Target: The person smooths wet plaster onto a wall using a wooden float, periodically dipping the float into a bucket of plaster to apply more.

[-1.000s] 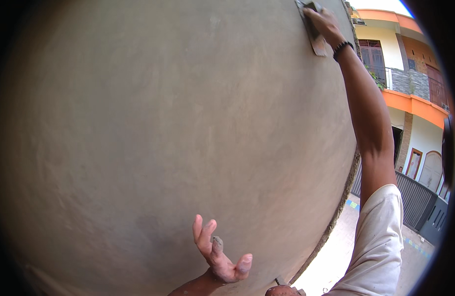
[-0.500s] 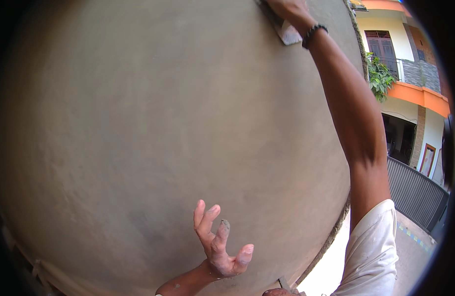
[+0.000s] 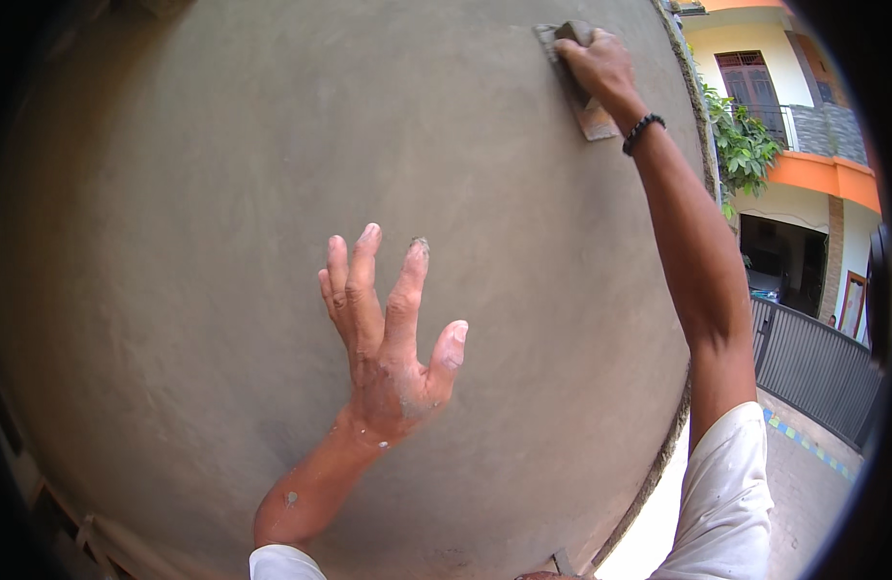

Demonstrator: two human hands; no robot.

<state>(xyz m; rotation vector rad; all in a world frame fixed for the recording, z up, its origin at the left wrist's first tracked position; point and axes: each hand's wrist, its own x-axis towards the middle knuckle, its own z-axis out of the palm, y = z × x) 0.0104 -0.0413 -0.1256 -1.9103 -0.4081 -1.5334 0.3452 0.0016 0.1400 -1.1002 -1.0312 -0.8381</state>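
1. Right hand (image 3: 605,75): clenched around the flat, rectangular grey trowel (image 3: 575,99), at the upper right of the smooth grey plastered wall (image 3: 223,242).
2. Left hand (image 3: 393,379): released, fingers spread; wall contact cannot be told.

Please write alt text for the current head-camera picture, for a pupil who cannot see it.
A right hand grips a rectangular grey trowel at a smooth grey-brown wall. The left hand, spread open and empty, is raised before the wall; at right stands a cream and orange house.

Smooth, matt plaster wall (image 3: 533,319)
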